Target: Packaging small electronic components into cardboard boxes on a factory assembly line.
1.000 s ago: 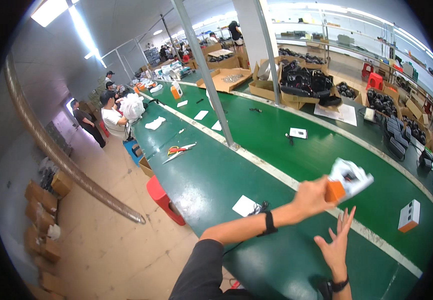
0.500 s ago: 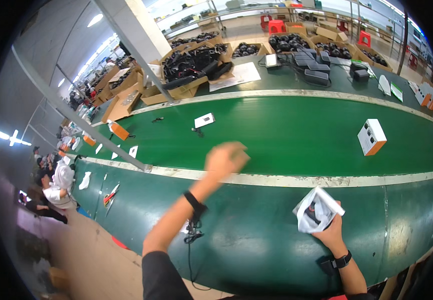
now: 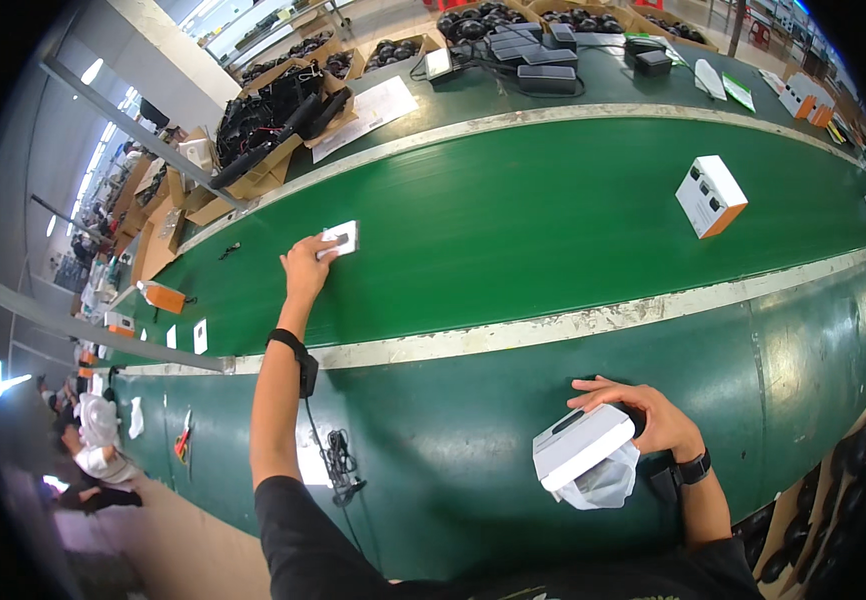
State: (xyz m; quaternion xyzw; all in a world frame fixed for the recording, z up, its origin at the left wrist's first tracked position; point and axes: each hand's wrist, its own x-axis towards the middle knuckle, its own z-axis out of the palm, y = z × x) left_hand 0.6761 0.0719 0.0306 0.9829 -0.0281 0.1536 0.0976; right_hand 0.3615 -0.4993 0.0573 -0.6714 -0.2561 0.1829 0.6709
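Note:
My left hand (image 3: 306, 266) reaches over the green belt, its fingers closed on the near edge of a small white card (image 3: 341, 238) with a dark patch on it. The short black cable that lay beside this card is not visible now. Over the near table, my right hand (image 3: 658, 420) grips a white box (image 3: 581, 445) tilted toward the left. A translucent plastic bag (image 3: 603, 482) bulges from the box's lower side. What the bag holds is hidden.
A white and orange box (image 3: 713, 195) stands on the belt at right. Further left are an orange box (image 3: 161, 296) and white cards (image 3: 201, 337). A coiled black cable (image 3: 339, 460) lies near my left forearm, and red-handled pliers (image 3: 184, 440) lie leftward. Metal posts (image 3: 143, 140) rise at left.
My left hand has moved left and farther out, onto the white card. My right hand has turned the white box over, so its flat side now faces up and the bag hangs below.

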